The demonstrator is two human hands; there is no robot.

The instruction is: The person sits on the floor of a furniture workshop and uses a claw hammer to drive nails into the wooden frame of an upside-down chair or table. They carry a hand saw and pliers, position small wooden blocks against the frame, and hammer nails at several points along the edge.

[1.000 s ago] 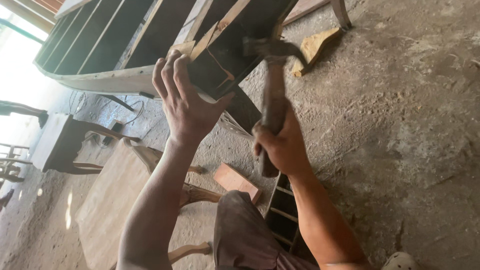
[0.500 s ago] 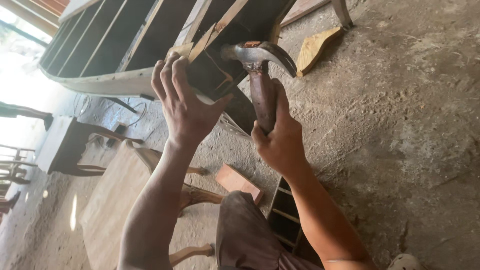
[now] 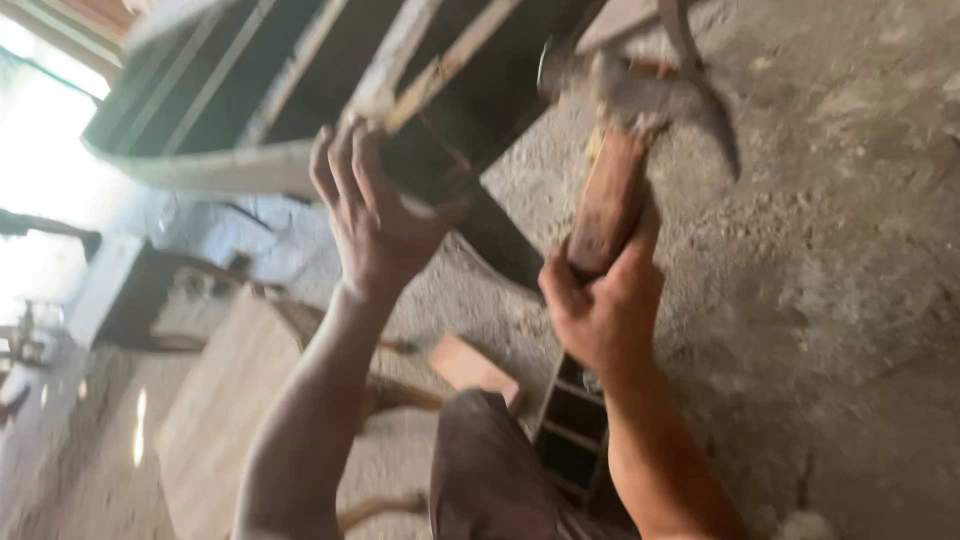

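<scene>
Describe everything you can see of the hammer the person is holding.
The hammer is a claw hammer with a dull grey metal head and a worn, reddish-brown wooden handle. It is blurred. The right hand grips the lower handle, head uppermost, flat face pointing left toward the dark wooden frame, curved claw sweeping down to the right. It is raised above the dusty concrete floor.

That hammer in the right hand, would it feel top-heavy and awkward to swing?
Probably top-heavy: the hammer has a bulky metal claw head on a slimmer wooden handle. The right hand grips low on the handle, so the head likely pulls outward. The handle looks stiff, worn and not slippery, though blur hides detail.
</scene>
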